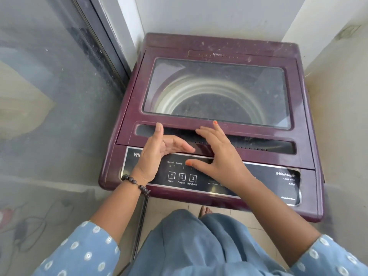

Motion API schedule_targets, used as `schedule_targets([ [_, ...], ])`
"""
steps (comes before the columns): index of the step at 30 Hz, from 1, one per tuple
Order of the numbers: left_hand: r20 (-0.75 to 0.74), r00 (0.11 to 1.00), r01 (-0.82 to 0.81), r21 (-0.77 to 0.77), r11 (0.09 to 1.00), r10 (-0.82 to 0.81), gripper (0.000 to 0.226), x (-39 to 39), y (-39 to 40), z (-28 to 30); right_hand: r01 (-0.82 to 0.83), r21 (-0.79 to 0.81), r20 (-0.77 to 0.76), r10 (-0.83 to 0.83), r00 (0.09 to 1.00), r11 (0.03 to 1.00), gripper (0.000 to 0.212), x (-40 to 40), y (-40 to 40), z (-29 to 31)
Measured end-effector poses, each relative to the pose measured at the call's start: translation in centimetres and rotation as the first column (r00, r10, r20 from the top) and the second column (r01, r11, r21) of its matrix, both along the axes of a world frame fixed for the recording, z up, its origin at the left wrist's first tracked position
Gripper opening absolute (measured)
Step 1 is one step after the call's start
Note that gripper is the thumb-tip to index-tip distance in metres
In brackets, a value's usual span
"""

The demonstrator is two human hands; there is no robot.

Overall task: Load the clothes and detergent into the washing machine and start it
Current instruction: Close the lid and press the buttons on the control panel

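A maroon top-loading washing machine (304, 148) stands in a corner, its lid (139, 92) closed. Through the dusty glass window (217, 90) I see the drum, with no clothes visible inside. My left hand (155, 152) hovers open over the lid's front recess (258, 145), thumb up at the handle edge. My right hand (217, 154) is spread beside it, fingertips at the recess, thumb over the black control panel (258, 178). Buttons marked 1 Power (171, 175), 2 Program (182, 177) and 3 Start/Pause (192, 178) sit below my hands. No clothes or detergent are in view.
A glass sliding door (49, 96) with a dark frame runs along the left. White walls (219, 16) close in behind and to the right of the machine. My blue garment and one bare foot (205, 211) on the tiled floor show below the machine's front.
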State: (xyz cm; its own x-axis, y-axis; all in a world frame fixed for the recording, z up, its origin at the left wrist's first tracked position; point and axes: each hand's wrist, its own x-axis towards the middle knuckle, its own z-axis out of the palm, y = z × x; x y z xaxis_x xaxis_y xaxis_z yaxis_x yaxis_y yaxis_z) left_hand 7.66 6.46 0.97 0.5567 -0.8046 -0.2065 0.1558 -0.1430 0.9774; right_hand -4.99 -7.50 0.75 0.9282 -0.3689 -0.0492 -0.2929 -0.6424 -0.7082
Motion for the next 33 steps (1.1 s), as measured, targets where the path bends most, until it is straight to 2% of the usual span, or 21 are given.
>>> schedule_targets([
  [3, 0.0, 1.0, 0.023, 0.027, 0.999, -0.023, 0.088, -0.1, -0.2, -0.3, -0.085, -0.064, -0.102, 0.078, 0.992, 0.994, 0.1, 0.3, 0.4, -0.4],
  [6, 0.024, 0.999, 0.023, 0.054, 0.998, -0.024, 0.084, -0.1, -0.3, -0.4, -0.127, -0.108, -0.116, 0.115, 0.987, 0.986, 0.112, 0.3, 0.6, -1.2],
  [12, -0.013, 1.0, 0.019, 0.035, 0.999, -0.018, 0.067, 0.0, -0.4, -0.6, -0.055, -0.188, 0.002, 0.056, 0.998, 0.981, 0.103, 0.6, 1.7, -2.4],
  [21, -0.094, 0.987, 0.125, -0.05, 0.991, -0.129, 0.059, 0.5, 0.3, -1.6, -0.09, -0.255, -0.205, 0.037, 0.978, 0.963, 0.112, 1.2, 2.9, -1.7],
  [33, -0.035, 0.977, 0.207, -0.11, 0.972, -0.212, 0.062, 1.0, 1.0, -2.5, -0.074, -0.315, -0.293, -0.023, 0.956, 0.946, 0.11, 1.9, 3.8, -1.5],
])
